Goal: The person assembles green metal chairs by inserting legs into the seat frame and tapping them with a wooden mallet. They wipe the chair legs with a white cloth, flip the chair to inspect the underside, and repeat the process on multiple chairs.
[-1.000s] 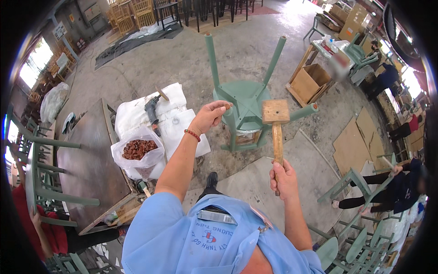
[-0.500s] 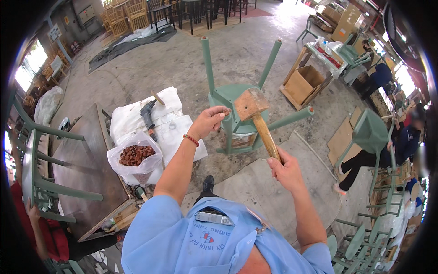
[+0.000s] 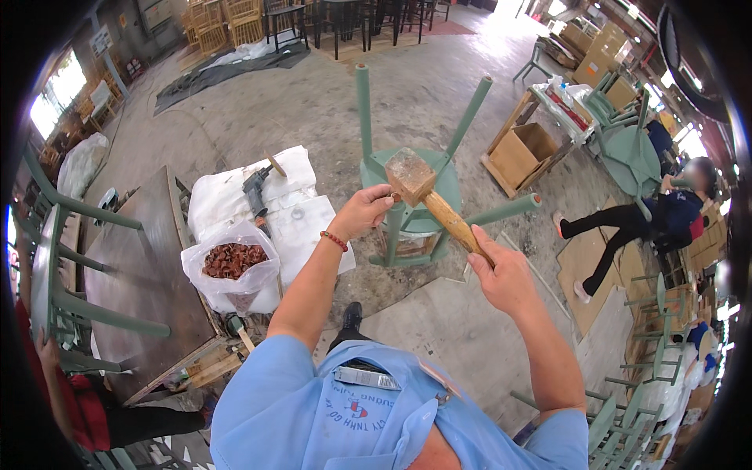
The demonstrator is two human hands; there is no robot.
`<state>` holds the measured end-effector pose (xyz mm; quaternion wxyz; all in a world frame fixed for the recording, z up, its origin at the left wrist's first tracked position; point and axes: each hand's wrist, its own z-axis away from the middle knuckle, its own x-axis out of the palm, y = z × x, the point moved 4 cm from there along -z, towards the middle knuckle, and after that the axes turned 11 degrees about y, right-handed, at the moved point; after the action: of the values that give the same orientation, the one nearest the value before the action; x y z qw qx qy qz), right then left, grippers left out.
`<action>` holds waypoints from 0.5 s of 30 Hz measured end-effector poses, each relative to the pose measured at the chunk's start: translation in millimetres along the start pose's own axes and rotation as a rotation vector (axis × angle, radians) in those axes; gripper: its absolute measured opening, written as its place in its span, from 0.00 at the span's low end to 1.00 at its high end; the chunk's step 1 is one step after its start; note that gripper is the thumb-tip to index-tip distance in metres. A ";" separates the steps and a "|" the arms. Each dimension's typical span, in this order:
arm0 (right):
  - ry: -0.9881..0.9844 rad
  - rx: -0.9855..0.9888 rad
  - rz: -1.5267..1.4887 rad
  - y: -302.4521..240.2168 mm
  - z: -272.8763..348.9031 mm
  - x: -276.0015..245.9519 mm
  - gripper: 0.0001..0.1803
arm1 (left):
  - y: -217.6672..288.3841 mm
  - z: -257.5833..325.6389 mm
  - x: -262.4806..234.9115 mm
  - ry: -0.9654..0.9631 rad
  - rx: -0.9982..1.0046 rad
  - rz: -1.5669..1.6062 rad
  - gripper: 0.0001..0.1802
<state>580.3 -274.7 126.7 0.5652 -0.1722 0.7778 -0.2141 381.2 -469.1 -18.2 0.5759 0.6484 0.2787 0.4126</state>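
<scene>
Right hand (image 3: 501, 274) swings wooden mallet (image 3: 427, 196) beside white plastic bag (image 3: 231, 266).

The upturned stool (image 3: 413, 196) is pale sage green over its seat and all its legs. The mallet (image 3: 435, 205) has a light tan wooden head, scuffed whitish on its face, and a warmer honey-brown handle. A thin red bead bracelet (image 3: 334, 240) circles the wrist of the left hand (image 3: 363, 211). The shirt (image 3: 345, 407) is plain sky blue with small red and blue print on its back. The clear plastic bag (image 3: 231, 270) holds reddish-brown pieces, perhaps wooden plugs. The sacks (image 3: 294, 207) beneath are white. The tabletop (image 3: 137, 282) is dark brown. The cardboard box (image 3: 526, 153) is tan, and the floor (image 3: 313, 102) is dull grey.
</scene>
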 end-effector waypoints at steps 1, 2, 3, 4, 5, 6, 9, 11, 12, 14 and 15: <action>-0.011 -0.016 0.049 4.6 -0.8 2.4 0.27 | 3.4 0.2 2.8 0.002 0.003 -0.008 0.20; -0.026 -0.040 0.092 5.8 -1.6 5.4 0.27 | 0.5 1.6 -0.7 0.004 -0.012 0.014 0.21; -0.003 -0.045 0.011 5.0 -3.1 4.7 0.26 | -2.4 2.3 -3.5 0.005 -0.026 0.035 0.22; 0.020 -0.048 -0.069 4.4 -5.3 3.6 0.26 | -5.2 3.0 -6.1 0.005 -0.041 0.056 0.23; 0.048 -0.042 -0.142 5.8 -8.3 0.8 0.25 | -4.7 1.9 -2.2 0.025 -0.014 0.027 0.25; 0.143 -0.038 -0.214 -1.2 -12.9 -7.9 0.25 | -4.7 4.2 2.8 0.052 0.009 -0.004 0.26; 0.343 -0.119 -0.603 -39.1 -24.4 -45.4 0.23 | -13.2 6.5 7.6 0.219 0.189 -0.337 0.29; 0.392 -0.238 -0.898 -51.9 -27.8 -56.0 0.22 | -23.8 6.9 7.4 0.303 0.229 -0.503 0.30; 0.427 -0.283 -0.953 -50.7 -26.7 -56.6 0.22 | -25.6 4.1 11.2 0.311 0.202 -0.516 0.30; 0.369 -0.232 -0.604 -17.4 -16.6 -19.0 0.21 | -25.1 -1.9 17.8 0.308 0.192 -0.529 0.30; 0.258 -0.186 -0.363 3.5 -12.1 3.1 0.20 | -23.4 -4.8 19.8 0.295 0.201 -0.532 0.29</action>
<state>567.7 -271.7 125.6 0.3950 -0.3315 0.8164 -0.2600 389.8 -445.8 -36.8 0.5499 0.5399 0.5582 0.3074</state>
